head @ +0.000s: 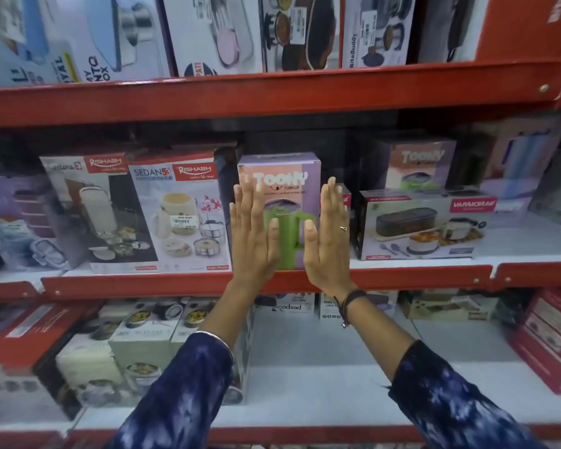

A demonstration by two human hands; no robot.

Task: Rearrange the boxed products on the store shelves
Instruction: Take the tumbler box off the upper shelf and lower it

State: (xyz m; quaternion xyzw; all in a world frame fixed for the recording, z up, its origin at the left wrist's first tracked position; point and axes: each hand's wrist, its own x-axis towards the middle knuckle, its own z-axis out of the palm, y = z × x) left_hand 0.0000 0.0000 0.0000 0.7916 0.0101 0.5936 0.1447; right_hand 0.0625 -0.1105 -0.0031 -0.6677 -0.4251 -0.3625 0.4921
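Both blue sleeves (188, 384) reach up; left hand (252, 234) and right hand (329, 234), fingers flat, partly hide the Toony tumbler box (280, 176).

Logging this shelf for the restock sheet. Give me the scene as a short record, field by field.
setting: store shelves, red front edges
target: Toony box, upright on middle shelf
left hand: open, flat, at box's left side
right hand: open, flat, at box's right side
contact: cannot tell whether palms press the box
left neighbour: Sedan-3 box, leaning
right neighbour: Varmora box, lying long side down
behind: second Toony box, farther back
top shelf: lunch box cartons
bottom shelf: more boxes, a bare stretch right of centre
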